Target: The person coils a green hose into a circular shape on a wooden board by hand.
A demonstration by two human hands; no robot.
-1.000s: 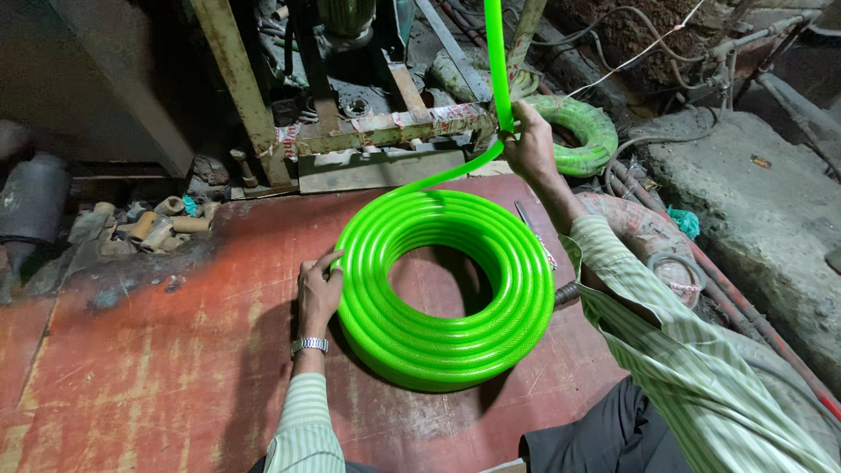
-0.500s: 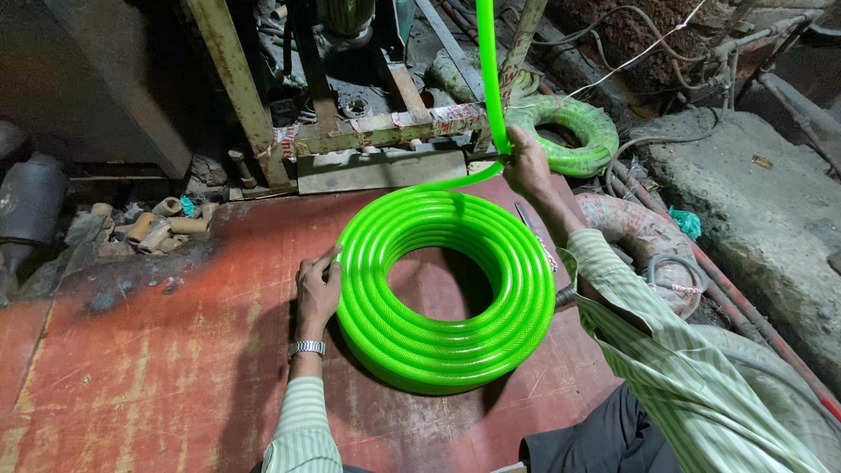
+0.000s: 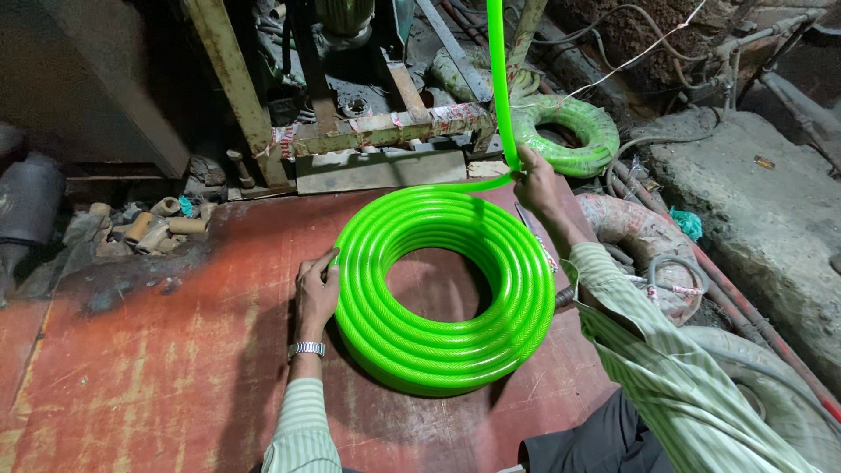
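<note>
Lying flat on a worn red surface (image 3: 158, 350), a coil of bright green hose (image 3: 445, 291) fills the middle of the view, its rings stacked several layers deep around an open centre. The left hand (image 3: 315, 293) rests against the coil's left outer edge, fingers curled onto the outermost rings and pressing on them, with a metal wristwatch (image 3: 307, 349) above a striped sleeve. The right hand (image 3: 534, 180) is raised at the far right side of the coil, just above its rim, and is clenched around the loose run of hose (image 3: 498, 79) where that run bends: below the hand the hose curves leftward into the top ring of the coil, and above the hand it climbs steeply toward the far edge of the view. So the coil sits between the two hands, the left one touching its near-left side and the right one gripping the strand at its far-right side. The right arm, in a green-striped sleeve (image 3: 674, 368), crosses the near right corner. Beyond the coil stands a rusty metal frame (image 3: 385, 131), and to its right lies a second, smaller green coil (image 3: 574, 136) on the ground. Short stubby pipe pieces (image 3: 144, 228) lie in a heap at the far left edge of the surface, and thick dusty hoses (image 3: 639, 236) run along the right side, next to a concrete slab (image 3: 745, 193).
</note>
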